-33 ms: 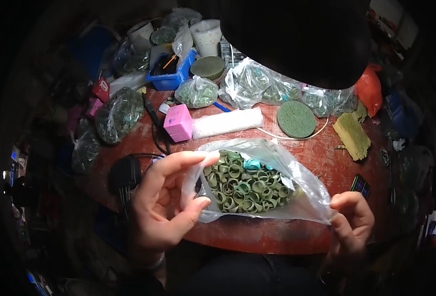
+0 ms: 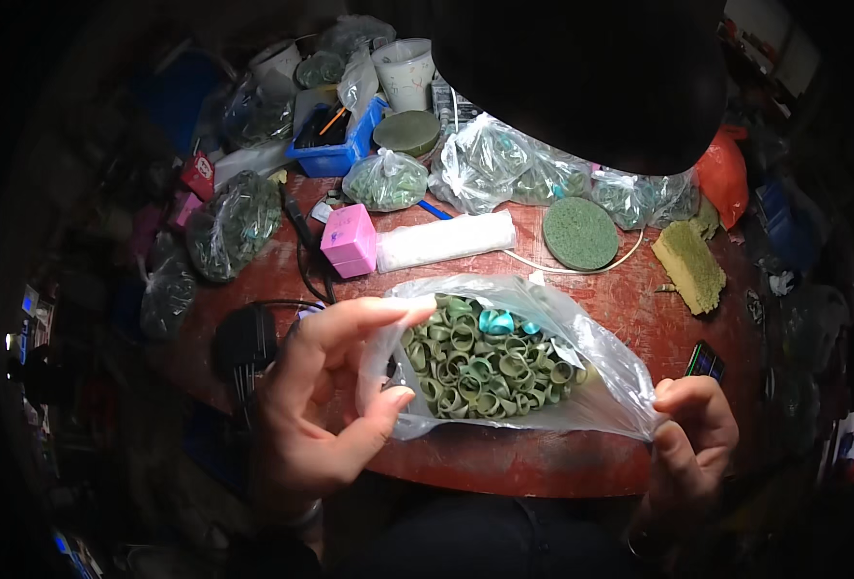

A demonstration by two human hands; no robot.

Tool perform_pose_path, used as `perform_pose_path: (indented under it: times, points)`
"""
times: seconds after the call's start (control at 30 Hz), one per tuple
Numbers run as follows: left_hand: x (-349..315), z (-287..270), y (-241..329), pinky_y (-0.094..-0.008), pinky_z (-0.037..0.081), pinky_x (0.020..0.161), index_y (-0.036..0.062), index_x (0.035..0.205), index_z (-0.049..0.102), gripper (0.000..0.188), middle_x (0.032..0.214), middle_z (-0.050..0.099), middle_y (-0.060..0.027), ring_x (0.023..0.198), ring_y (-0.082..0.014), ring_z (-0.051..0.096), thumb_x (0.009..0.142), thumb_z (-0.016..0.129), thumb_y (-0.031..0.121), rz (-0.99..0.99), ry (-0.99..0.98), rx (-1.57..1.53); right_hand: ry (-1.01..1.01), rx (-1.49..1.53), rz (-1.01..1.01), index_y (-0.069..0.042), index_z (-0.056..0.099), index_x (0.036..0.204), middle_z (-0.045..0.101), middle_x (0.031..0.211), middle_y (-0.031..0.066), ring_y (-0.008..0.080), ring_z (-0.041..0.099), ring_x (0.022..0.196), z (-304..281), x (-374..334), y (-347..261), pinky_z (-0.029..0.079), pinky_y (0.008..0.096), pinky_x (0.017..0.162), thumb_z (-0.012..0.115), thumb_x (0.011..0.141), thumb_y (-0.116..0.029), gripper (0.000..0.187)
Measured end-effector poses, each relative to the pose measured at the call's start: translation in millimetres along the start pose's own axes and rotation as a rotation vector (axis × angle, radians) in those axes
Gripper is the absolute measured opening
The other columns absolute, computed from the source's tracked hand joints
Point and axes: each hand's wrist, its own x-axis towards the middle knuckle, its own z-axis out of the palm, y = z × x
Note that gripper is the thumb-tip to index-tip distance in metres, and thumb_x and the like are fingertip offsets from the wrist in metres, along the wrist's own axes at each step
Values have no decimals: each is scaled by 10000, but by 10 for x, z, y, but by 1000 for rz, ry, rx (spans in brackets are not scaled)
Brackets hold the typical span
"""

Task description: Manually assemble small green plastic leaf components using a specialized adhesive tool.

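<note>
A clear plastic bag is held over the near part of the table, its mouth spread toward me. Inside lie many small green rings, with a few bright turquoise ones at the top. My left hand grips the bag's left side, index finger on the upper edge and thumb on the lower one, fingers curved. At the right, my right hand pinches the bag's corner between thumb and fingers.
On the red table behind the bag are a pink box, a white wrapped roll, a round green pad and a yellow sponge. Filled bags line the back. A dark round shape blocks the upper view.
Both hands and the bag have shifted very slightly to the right. The turquoise rings show a little more clearly.
</note>
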Motion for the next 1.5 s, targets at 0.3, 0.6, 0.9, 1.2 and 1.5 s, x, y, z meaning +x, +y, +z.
perform_pose_path:
  times: [0.3, 0.6, 0.9, 1.2, 1.5]
  points:
    - [-262, -160, -245, -219, 475, 663, 15, 1163, 637, 377, 971, 659, -70, 762, -88, 598, 814, 685, -119, 150, 235, 747, -20, 5, -102, 15, 591, 1063, 582, 861, 55, 101, 548, 779, 30, -145, 99, 428, 233, 738, 802, 865, -138, 328]
    - [-228, -218, -192, -400, 440, 1048, 1, 791, 674, 139, 1262, 546, -162, 1181, -230, 557, 812, 807, 36, 101, 68, 61, -11, -176, -156, -19, 527, 1109, 573, 983, 112, 115, 499, 827, -82, -258, 132, 388, 229, 726, 794, 865, -215, 412]
    - [-143, -129, -231, -536, 220, 1233, 40, 840, 719, 143, 1385, 473, -214, 1440, -336, 359, 775, 847, 48, 116, -62, -170, -130, -341, -296, -18, 553, 1061, 619, 904, 143, 169, 550, 792, -135, -298, 99, 438, 285, 709, 824, 843, -274, 432]
    - [39, 388, -421, -393, 444, 895, 20, 1469, 522, 544, 982, 564, -128, 952, -288, 562, 966, 613, 208, 245, -593, 219, -763, -635, -722, -21, 726, 1163, 729, 1058, 127, 280, 712, 927, 564, 93, -158, 574, 395, 814, 810, 781, -25, 390]
    - [58, 254, -495, -296, 494, 765, -8, 1102, 631, 361, 961, 645, -80, 834, -119, 599, 1118, 455, 306, -300, -796, -421, -648, -743, -585, 31, 674, 1183, 684, 1065, 144, 302, 683, 953, 348, 239, 95, 565, 403, 825, 706, 784, 4, 402]
